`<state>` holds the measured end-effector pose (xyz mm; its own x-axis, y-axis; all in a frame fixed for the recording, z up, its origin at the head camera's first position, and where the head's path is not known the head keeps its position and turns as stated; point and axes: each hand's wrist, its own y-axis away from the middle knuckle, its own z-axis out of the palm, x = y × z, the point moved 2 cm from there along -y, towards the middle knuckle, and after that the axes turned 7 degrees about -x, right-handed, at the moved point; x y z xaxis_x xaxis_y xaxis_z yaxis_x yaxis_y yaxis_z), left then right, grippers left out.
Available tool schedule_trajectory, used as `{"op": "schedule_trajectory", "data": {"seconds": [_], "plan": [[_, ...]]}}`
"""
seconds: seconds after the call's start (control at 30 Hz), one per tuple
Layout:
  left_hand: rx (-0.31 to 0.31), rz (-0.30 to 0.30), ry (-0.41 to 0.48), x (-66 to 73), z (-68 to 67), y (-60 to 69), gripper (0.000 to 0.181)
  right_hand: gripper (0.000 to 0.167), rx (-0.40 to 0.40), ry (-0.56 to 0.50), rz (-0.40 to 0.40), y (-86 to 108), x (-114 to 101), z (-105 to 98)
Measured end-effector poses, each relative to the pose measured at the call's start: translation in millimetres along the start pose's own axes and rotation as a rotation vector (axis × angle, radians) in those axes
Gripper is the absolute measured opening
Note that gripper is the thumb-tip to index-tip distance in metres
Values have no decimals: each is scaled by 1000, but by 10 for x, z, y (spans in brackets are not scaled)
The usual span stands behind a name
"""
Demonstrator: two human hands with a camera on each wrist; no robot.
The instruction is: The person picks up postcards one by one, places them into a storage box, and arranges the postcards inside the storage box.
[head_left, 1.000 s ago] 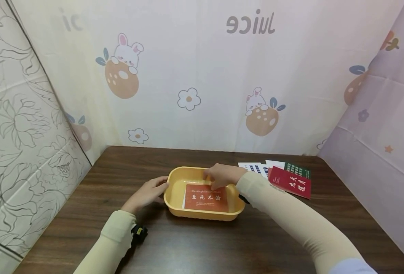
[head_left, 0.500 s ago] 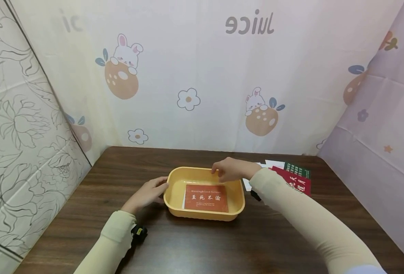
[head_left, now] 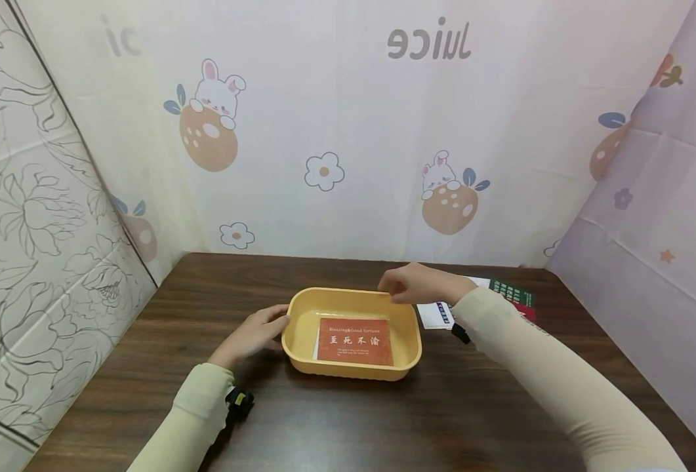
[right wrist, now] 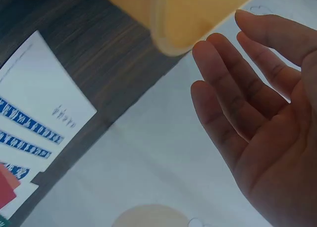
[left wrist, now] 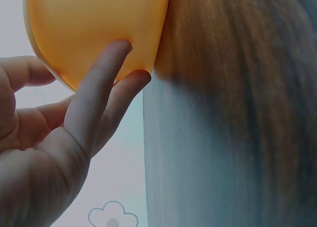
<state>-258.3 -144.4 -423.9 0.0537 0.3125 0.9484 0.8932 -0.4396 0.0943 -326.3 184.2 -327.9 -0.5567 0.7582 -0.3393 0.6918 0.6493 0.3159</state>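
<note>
- The yellow tray [head_left: 348, 372] is on the wooden table [head_left: 324, 426] between the two hands, and its long axis goes from left to right.
- The orange card [head_left: 353, 342] lies flat inside it, its longer side going the same way.
- The left hand [head_left: 259, 334] is at the tray's left end; its fingers are rather straight and touch the outer wall.
- The right hand [head_left: 421, 283] is above the tray's far right corner, with relaxed fingers and nothing in them; whether it touches the rim, I cannot tell.
- In my judgement, the main relation is this: the white cards [head_left: 434, 317] lie just right of the tray, so the right hand is the nearer one.
- The green card [head_left: 513, 293] and the red card [head_left: 525, 311] are farther right, partly behind the sleeve.
- The widest room is on the near side; behind, the printed curtain [head_left: 277, 164] leaves only a narrower strip.
</note>
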Motion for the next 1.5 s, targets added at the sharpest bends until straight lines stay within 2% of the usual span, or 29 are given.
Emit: {"op": "schedule_trajectory", "data": {"seconds": [0.13,0.43,0.63,1.0,1.23,1.5], "plan": [[0,-3,-5,-12,2,-11,48,27,20,-13,30,49,188,-9],[5,-13,-10,-6,-2,-14,49,25,93,-18,36,252,634,-51],[8,-14,-9,-3,-4,-19,49,27,104,-32,143,408,940,-68],[0,-9,-2,-24,-9,-18,48,46,83,-101,346,666,1502,33],[-2,-6,-4,-24,-7,-11,48,46,94,-94,378,795,1704,98],[3,-10,-9,-34,-10,-21,48,68,84,-123,431,908,1945,218]]}}
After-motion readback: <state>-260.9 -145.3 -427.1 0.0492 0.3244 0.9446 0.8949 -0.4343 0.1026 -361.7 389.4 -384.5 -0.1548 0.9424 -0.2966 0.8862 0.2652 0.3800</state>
